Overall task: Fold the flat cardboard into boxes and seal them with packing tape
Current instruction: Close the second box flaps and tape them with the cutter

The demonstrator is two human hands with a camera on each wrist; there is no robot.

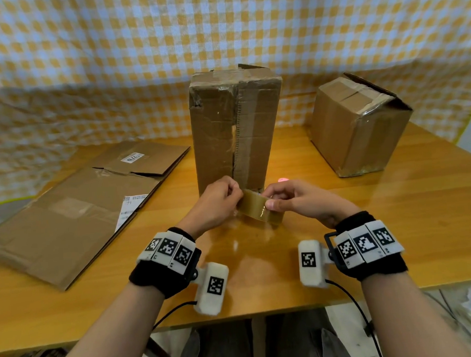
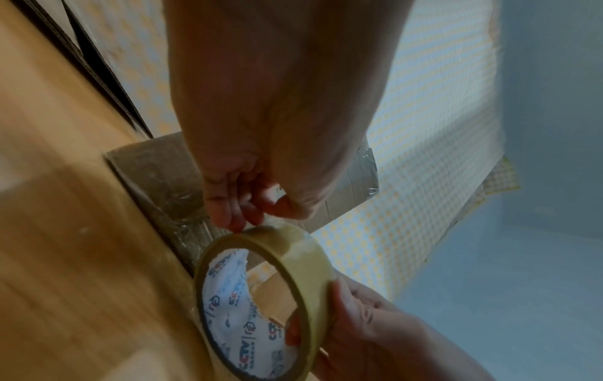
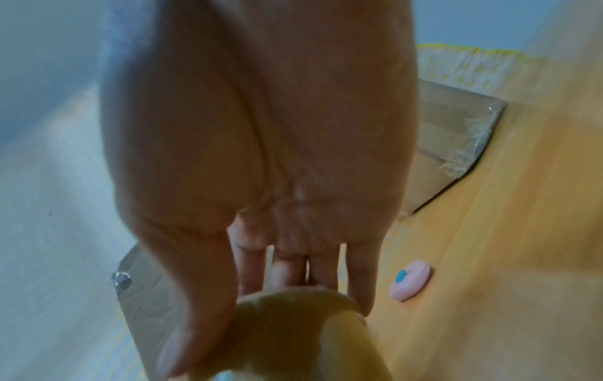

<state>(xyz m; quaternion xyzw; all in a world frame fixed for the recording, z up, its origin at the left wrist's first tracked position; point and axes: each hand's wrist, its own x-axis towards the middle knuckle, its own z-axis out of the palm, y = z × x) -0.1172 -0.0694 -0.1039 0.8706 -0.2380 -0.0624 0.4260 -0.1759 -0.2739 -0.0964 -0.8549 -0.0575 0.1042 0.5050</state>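
Two made-up boxes stand on the worktop (image 1: pixel 340 227). The tall box (image 1: pixel 236 129) is in the middle of the head view, with its long axis vertical and a taped seam running down the face that looks toward the person. The second box (image 1: pixel 360 125) is shorter and stands at the upper right of the frame, well apart from the tall one and near the right edge of the worktop. Two pieces of flat cardboard lie at the left: the large flat cardboard (image 1: pixel 67 225) reaches close to the left edge, and the smaller flat cardboard (image 1: pixel 143 158) lies behind it, touching or slightly overlapping it.

There is one tape roll (image 1: pixel 260 209), in the lower middle of the frame, just in front of the foot of the tall box. It is held on edge above the worktop, and its hole faces roughly to the person's left.

The right hand (image 1: pixel 298 202) grips the roll, with the thumb on the outer band and the fingers curled over the far side. The left hand (image 1: pixel 216 204) has its thumb and fingertips pinched together at the left upper part of the roll; it seems to pinch the loose end of the tape, but this is too small to tell surely.

A small pink object (image 1: pixel 283 179) lies on the worktop just right of the tall box. Bare worktop lies between the two boxes and in front of the hands, up to the near edge.
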